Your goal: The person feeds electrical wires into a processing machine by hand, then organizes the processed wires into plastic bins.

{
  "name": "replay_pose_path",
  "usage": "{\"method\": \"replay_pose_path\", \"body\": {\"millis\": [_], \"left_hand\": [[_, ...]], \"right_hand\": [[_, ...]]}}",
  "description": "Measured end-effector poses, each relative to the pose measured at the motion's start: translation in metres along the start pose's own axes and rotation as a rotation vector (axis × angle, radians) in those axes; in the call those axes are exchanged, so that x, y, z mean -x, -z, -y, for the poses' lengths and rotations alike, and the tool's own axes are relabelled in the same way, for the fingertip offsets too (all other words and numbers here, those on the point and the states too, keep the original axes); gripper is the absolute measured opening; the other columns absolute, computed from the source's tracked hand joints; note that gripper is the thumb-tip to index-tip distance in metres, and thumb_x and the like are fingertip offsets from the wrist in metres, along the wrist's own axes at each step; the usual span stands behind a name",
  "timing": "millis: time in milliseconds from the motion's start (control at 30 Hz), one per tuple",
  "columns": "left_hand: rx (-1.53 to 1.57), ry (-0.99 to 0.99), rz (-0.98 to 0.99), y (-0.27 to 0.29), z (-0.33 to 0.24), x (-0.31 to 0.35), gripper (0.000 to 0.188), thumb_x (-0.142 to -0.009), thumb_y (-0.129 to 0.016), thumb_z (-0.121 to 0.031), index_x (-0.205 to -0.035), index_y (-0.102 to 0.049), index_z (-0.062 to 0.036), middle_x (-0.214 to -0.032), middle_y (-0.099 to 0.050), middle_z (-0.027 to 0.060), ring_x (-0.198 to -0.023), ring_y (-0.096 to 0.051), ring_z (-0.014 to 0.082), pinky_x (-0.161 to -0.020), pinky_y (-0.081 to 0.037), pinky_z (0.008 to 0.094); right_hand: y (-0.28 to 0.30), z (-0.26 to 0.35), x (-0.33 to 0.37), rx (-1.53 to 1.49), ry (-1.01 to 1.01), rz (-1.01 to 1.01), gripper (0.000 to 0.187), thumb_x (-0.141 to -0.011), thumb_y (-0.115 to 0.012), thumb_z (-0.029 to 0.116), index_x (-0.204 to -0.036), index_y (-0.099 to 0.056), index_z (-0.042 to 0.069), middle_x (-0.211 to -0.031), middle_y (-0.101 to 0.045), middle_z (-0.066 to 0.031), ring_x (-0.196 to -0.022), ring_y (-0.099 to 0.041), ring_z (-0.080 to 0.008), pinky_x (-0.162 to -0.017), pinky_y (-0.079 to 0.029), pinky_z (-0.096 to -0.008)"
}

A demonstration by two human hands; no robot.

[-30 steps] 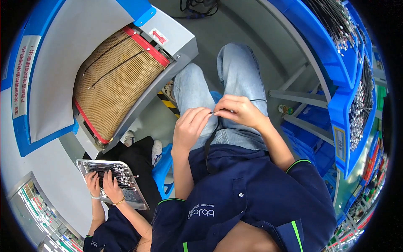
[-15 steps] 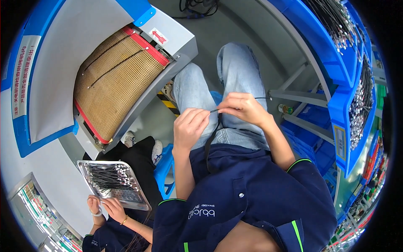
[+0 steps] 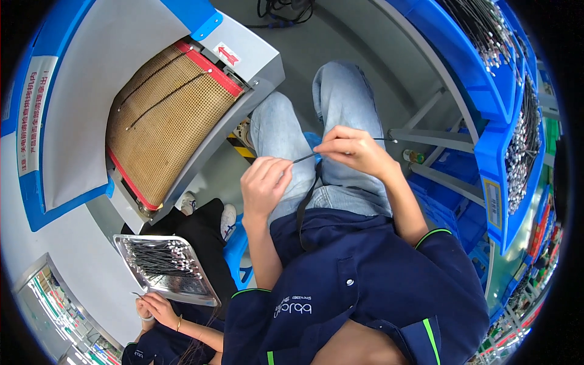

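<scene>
Above my lap, a thin black cable (image 3: pixel 304 158) stretches between my two hands. My left hand (image 3: pixel 265 184) pinches it on the left, fingertips pressed together. On the other side my right hand (image 3: pixel 351 151) grips the cable between thumb and fingers. Its small pale end piece (image 3: pixel 395 141) sticks out to the right beyond that hand. The cable's other end is hidden at my left hand. To the left, two similar dark cables (image 3: pixel 169 99) lie apart on the brown mesh belt (image 3: pixel 155 149) of a machine.
Blue bins (image 3: pixel 491 176) full of cables hang on a rack at right. At lower left a co-worker's hands (image 3: pixel 155 309) work beside a metal tray (image 3: pixel 210 292) of cables. The machine's grey housing (image 3: pixel 261 61) stands left of my knees. A blue stool (image 3: pixel 238 252) is near the co-worker.
My left hand has moved a little left and down, and a longer stretch of cable shows between my hands. The co-worker's hands have shifted slightly right and down.
</scene>
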State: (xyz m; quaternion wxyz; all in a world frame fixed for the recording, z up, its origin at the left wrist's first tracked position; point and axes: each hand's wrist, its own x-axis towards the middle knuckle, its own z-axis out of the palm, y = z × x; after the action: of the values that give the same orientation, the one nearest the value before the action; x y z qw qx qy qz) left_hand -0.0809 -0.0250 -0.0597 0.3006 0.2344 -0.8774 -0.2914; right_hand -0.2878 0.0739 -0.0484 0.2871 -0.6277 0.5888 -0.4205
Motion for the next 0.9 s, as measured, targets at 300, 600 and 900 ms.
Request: {"method": "replay_pose_path", "body": {"millis": [300,600,900], "left_hand": [[-0.103,0.242,-0.097,0.044,0.031,0.026,0.014,-0.069,-0.070,0.005,-0.080,-0.064,-0.0015,-0.077,-0.065,0.0084,-0.073,-0.062,0.0232,-0.065,-0.049,0.0304],[-0.126,0.306,-0.118,0.050,0.033,0.038,0.011,-0.072,-0.068,0.005,-0.082,-0.064,0.0005,-0.079,-0.064,0.0099,-0.073,-0.061,0.0220,-0.063,-0.049,0.0292],[-0.134,0.273,-0.158,0.056,0.033,0.043,0.011,-0.074,-0.068,0.004,-0.083,-0.065,0.0000,-0.078,-0.064,0.0084,-0.068,-0.058,0.0170,-0.061,-0.047,0.0265]], "right_hand": [[0.047,-0.021,0.017,0.321,-0.050,-0.143,0.013,-0.071,-0.074,0.006,-0.081,-0.067,0.004,-0.073,-0.064,-0.0058,-0.069,-0.059,-0.0198,-0.058,-0.046,-0.0310],[0.050,-0.018,0.023,0.200,-0.196,-0.154,0.011,-0.076,-0.072,0.006,-0.085,-0.068,0.003,-0.079,-0.064,-0.0070,-0.069,-0.061,-0.0180,-0.056,-0.049,-0.0287],[0.053,-0.010,0.023,0.171,-0.200,-0.188,0.007,-0.077,-0.070,0.006,-0.084,-0.068,0.003,-0.078,-0.065,-0.0072,-0.072,-0.063,-0.0172,-0.056,-0.049,-0.0276]]}}
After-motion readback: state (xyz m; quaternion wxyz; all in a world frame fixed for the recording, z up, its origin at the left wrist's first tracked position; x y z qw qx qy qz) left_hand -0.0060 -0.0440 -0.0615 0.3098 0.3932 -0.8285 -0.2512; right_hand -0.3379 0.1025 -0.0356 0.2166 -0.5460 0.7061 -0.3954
